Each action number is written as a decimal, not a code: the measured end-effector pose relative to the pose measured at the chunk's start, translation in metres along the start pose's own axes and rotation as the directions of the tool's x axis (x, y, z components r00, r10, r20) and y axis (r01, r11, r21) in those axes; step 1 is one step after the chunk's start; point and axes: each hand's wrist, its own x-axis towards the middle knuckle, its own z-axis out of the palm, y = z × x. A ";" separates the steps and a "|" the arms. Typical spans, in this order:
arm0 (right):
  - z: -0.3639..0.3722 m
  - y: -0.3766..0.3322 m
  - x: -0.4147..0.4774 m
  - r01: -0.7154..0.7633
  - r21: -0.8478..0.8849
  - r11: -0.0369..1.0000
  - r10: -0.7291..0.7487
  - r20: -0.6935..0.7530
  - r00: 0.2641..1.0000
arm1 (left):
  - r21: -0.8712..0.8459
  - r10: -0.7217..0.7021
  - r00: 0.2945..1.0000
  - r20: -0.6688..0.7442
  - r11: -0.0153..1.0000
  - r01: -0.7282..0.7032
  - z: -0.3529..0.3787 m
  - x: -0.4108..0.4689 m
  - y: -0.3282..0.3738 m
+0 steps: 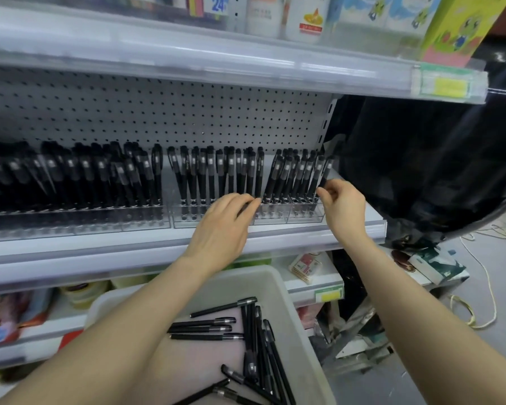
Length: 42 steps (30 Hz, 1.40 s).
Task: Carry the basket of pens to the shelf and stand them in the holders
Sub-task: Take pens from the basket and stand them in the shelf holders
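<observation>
Basket: pale plastic basket (278, 287) low in front of the person, under the left forearm, at 6 o'clock from both hands
Loose pens: black pens (208, 328) flat on the basket floor; one group's long axis runs 9 to 3 o'clock, the other 12 to 6
Shelf: white shelf (129, 249) at 12 o'clock from the basket, above its far rim
Left hand: left hand (225, 220) reaches over the shelf edge, fingers stretched out, tips touching the standing pens (287, 176)
Right hand: right hand (343, 207) just beside the row's right end, thumb and forefinger apparently nipped on the end pen (326, 171); motion blur leaves this uncertain
Holders: clear holders (275, 220) hold pens upright, tops leaning towards 1 o'clock
Judgement: the next pick means dropping back to 6 o'clock; the left hand looks nearer, and a flat pen must be turned upright
</observation>
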 end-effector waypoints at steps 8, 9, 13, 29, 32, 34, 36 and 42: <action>0.022 -0.036 -0.060 -0.028 0.163 0.986 0.065 -0.222 0.973 | 0.090 -0.071 0.997 -0.014 0.993 0.072 -0.034 -0.040 -0.035; 0.028 -0.045 -0.072 -0.005 0.181 0.984 0.042 -0.201 0.979 | 0.100 -0.078 0.997 -0.011 0.992 0.079 -0.039 -0.045 -0.040; 0.059 -0.078 -0.134 0.137 0.200 0.970 -0.138 -0.012 0.990 | 0.140 -0.077 0.997 -0.014 0.987 0.079 -0.054 -0.062 -0.055; 0.127 -0.063 -0.215 0.490 -0.389 0.780 -0.052 0.740 0.670 | 0.066 -0.088 0.993 -0.080 0.993 0.094 -0.059 -0.086 -0.078; 0.125 -0.064 -0.213 0.484 -0.385 0.786 -0.048 0.743 0.668 | 0.047 -0.091 0.993 -0.073 0.994 0.094 -0.059 -0.086 -0.080; 0.119 -0.066 -0.212 0.483 -0.365 0.796 -0.054 0.752 0.657 | 0.019 -0.112 0.992 -0.057 0.993 0.114 -0.062 -0.085 -0.077; 0.112 -0.067 -0.209 0.422 -0.307 0.853 -0.080 0.723 0.687 | -0.025 -0.129 0.990 -0.055 0.992 0.128 -0.066 -0.087 -0.070; 0.084 -0.079 -0.193 0.291 0.020 0.957 -0.265 0.478 0.837 | -0.153 0.013 0.994 0.112 0.988 0.004 -0.054 -0.123 -0.030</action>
